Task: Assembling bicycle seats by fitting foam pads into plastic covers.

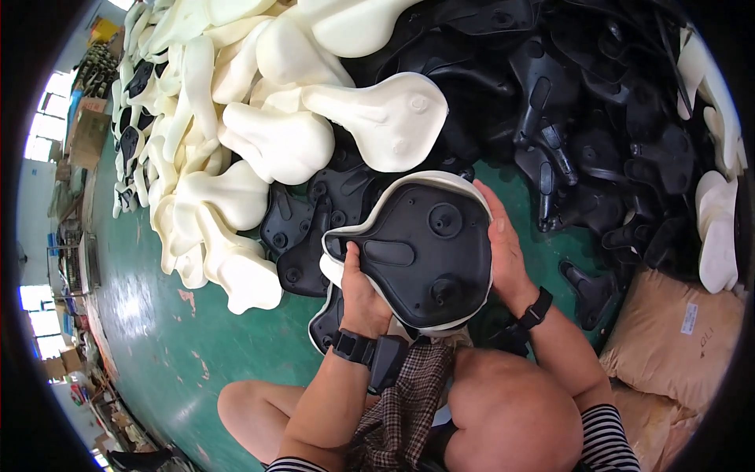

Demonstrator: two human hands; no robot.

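Note:
Between my two hands is a bicycle saddle [417, 244], its black plastic underside facing up and a cream foam edge showing around the rim. My left hand [364, 297] grips it near the narrow nose, thumb over the black base. Against the wide right end, my right hand [507, 252] presses with its fingers along the foam edge. Below the held saddle, partly covered by it and my left wrist, lies another saddle with a black base [324, 322] and pale rim. Cream foam saddle pads [385, 118] lie just beyond my hands.
A large heap of cream foam pads [197, 86] spreads at the far left. Black plastic saddle bases [582, 141] pile up at the right. Brown sacks [661, 338] lie at the lower right on the green floor [149, 315]. Shelves and boxes [88, 138] line the left side.

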